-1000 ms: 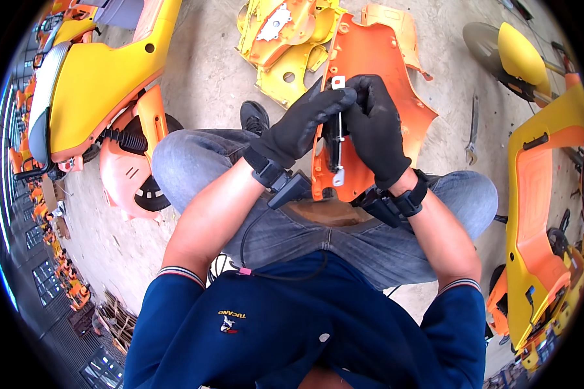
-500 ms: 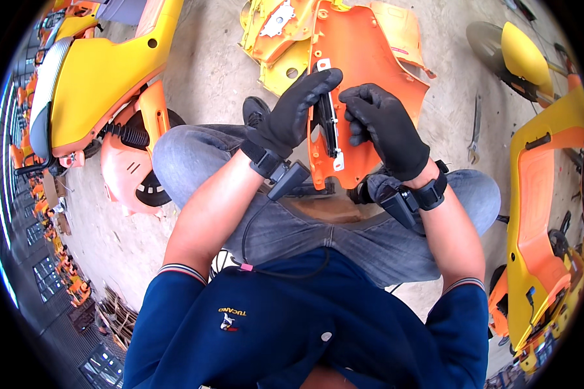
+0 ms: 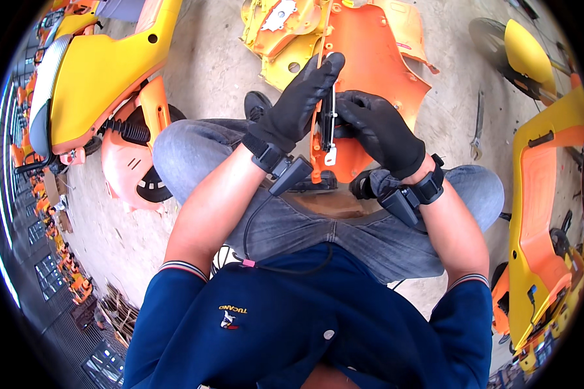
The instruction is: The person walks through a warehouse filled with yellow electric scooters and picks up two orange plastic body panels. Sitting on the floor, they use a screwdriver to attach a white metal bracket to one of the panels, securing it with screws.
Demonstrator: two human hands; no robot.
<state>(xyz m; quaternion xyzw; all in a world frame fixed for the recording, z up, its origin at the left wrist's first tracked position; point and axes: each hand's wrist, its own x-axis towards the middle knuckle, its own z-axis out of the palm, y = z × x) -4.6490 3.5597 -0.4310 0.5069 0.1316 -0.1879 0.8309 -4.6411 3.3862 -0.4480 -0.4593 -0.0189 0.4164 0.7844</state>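
Between my knees leans a curved orange plastic panel [image 3: 370,55], its left edge turned up toward me. A black strip-shaped part with a narrow whitish bracket [image 3: 331,155] lies along that edge. My left hand [image 3: 297,107], in a black glove, is pressed around the panel's edge and the strip from the left, its fingers mostly straight. Opposite it, my black-gloved right hand [image 3: 386,133] has bent fingers closed against the right side of the strip. The right fingertips are partly hidden, and anything small in them cannot be seen.
Yellow and orange body panels [image 3: 292,55] lie beyond the orange one. A yellow scooter body [image 3: 104,91] stands at left, another yellow-orange frame [image 3: 532,214] at right. On the concrete floor, a wrench [image 3: 478,126] rests right of the panels. A round-edged wheel [image 3: 499,55] is farther off.
The panel has tipped, so its left edge stands more upright and its inner face looks narrower. My right hand has moved left, from just beside the strip onto it.
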